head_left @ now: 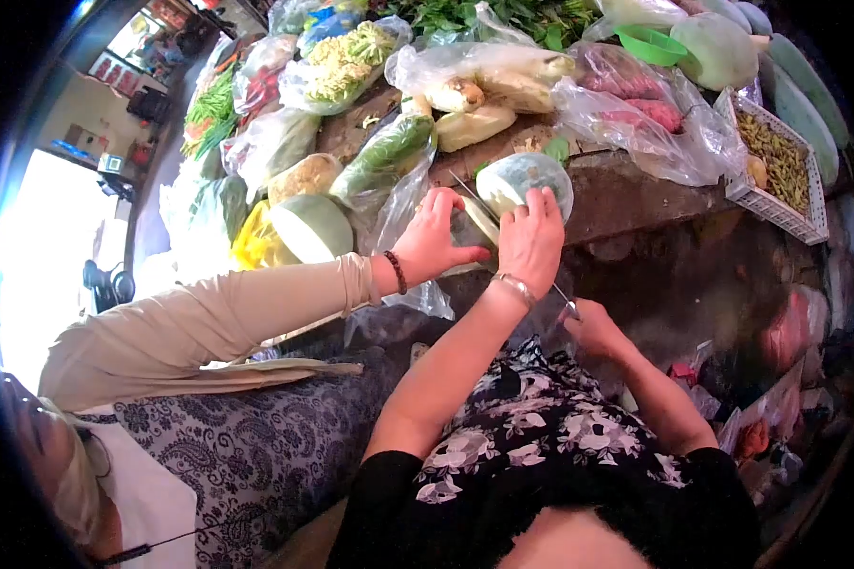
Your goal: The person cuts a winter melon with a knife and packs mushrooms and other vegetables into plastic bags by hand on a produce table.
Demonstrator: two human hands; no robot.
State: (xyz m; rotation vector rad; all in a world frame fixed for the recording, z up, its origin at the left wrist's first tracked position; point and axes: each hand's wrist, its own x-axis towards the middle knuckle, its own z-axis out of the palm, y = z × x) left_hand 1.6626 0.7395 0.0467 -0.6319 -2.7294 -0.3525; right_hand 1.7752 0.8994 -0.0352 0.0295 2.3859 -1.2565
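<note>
My left hand (529, 245), with a silver bracelet at the wrist, has its fingers bent over the near side of a pale green gourd piece (524, 178). My right hand (593, 329) is closed round the handle of a knife (563, 297). The blade slants up and left, passing under my left hand, and its tip shows beyond a thin pale slice (481, 219). Another person's hand (434, 237), wearing a dark beaded bracelet, reaches in from the left beside the slice, thumb and fingers apart. The blade's middle is hidden by my left hand.
Bagged vegetables (384, 156) and a large cut gourd (313, 228) lie at the left. Beyond are bagged pale roots (479, 123) and a green bowl (651, 45). A white crate (773, 218) stands at the right. The other person's sleeved arm (209, 318) crosses the left side.
</note>
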